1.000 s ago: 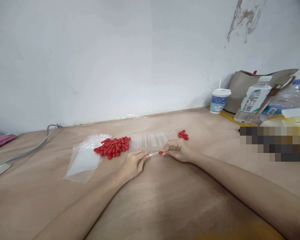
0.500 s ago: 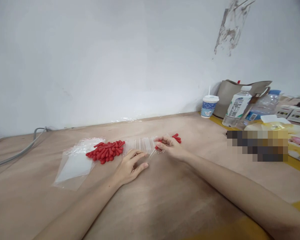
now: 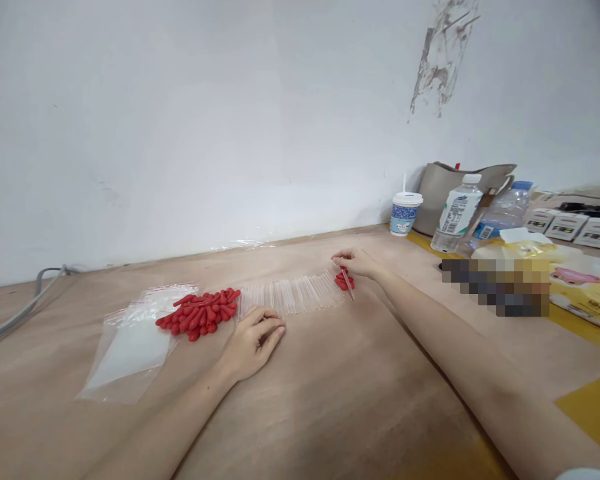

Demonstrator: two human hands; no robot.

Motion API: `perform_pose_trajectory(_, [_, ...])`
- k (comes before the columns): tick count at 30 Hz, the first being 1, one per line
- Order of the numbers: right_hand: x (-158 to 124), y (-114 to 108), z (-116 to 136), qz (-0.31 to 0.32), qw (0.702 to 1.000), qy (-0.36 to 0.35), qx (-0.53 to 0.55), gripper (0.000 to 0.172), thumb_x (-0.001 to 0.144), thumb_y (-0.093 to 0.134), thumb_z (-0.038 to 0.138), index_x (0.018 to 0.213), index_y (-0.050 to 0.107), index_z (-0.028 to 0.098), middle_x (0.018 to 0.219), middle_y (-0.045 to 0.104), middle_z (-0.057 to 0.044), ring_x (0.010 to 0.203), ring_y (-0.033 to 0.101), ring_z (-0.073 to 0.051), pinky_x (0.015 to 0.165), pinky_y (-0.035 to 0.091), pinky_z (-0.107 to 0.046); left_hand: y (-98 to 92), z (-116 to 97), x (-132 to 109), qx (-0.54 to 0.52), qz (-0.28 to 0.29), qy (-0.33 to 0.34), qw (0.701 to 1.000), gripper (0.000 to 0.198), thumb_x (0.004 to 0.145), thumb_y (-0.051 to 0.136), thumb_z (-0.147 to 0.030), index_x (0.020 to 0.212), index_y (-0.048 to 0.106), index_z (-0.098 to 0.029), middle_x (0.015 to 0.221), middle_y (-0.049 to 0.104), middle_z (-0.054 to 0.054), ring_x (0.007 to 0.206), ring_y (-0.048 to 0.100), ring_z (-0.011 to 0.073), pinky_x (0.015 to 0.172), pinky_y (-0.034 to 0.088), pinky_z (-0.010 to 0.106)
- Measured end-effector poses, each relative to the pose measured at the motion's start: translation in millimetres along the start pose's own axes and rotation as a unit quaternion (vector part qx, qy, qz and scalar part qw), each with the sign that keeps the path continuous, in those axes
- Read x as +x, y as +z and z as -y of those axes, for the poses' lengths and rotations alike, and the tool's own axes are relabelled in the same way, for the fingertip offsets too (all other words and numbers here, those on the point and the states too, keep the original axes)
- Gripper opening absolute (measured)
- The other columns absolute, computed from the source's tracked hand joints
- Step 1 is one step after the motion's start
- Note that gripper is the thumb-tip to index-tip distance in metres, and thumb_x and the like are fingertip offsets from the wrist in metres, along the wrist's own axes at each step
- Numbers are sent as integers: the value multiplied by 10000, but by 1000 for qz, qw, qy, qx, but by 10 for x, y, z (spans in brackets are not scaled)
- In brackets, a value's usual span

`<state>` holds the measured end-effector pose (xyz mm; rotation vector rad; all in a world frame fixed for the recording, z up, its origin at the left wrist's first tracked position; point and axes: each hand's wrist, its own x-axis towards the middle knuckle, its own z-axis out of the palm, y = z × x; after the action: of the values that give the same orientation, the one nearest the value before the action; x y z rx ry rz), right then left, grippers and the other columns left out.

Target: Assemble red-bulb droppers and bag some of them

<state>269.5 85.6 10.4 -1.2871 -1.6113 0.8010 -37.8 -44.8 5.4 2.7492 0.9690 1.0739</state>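
My right hand (image 3: pixel 356 261) pinches a dropper over a small cluster of red rubber bulbs (image 3: pixel 343 283); its thin clear tube (image 3: pixel 349 288) slants down toward me, while its top end is hidden by my fingers. My left hand (image 3: pixel 255 339) rests on the table with loosely bent fingers and nothing visible in it. Just beyond the left hand, a row of thin clear tubes (image 3: pixel 300 293) lies side by side. A larger heap of red rubber bulbs (image 3: pixel 197 315) sits to the left of that hand.
Clear zip bags (image 3: pixel 125 357) lie left of the heap, and a grey cable (image 3: pixel 27 310) runs farther left. At the right stand a paper cup (image 3: pixel 405 217), a labelled bottle (image 3: pixel 457 217), a second bottle (image 3: pixel 507 210), a grey bag (image 3: pixel 433 190) and small white boxes (image 3: pixel 567 227). A wall closes the back.
My right hand has moved right and away from my left hand, carrying the dropper to the small red cluster. The left hand stays near the tubes, its fingers drawn closer together. The view has shifted slightly right.
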Motion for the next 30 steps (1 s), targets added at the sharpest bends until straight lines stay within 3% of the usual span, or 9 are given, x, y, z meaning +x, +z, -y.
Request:
perform_pose_trajectory(9, [88,-203,-343,-2,998,-5,-64,150,724,594,284,725,674,158,677,646,-18,601,555,-117,603,447,-237,-21,-7,-7,-9,23,-7,1000,166,857,493,-189,895,654,-183,890,591,63,818,550,163,712,465,295])
perform_pose_trajectory(16, [120,-149,-500,5,992,-6,-123,197,797,534,305,829,667,164,793,672,-30,686,586,-124,658,447,-223,-33,-12,-10,-14,44,-19,999,171,861,486,-191,890,654,-183,900,587,55,815,559,155,718,468,292])
perform_pose_trajectory(23, [74,-247,-406,-30,985,33,-166,213,803,544,303,893,618,125,653,626,-34,540,511,-96,516,382,-190,-36,-8,-22,-13,40,-19,999,172,860,491,-189,920,652,-185,911,584,58,837,555,159,736,470,299])
perform_pose_trajectory(30, [-64,-315,-135,65,985,7,-161,162,687,657,296,746,688,148,707,614,-19,535,444,-82,516,365,-201,-31,-9,-16,-16,36,-16,999,171,858,496,-184,932,650,-184,906,584,58,832,552,157,726,468,293])
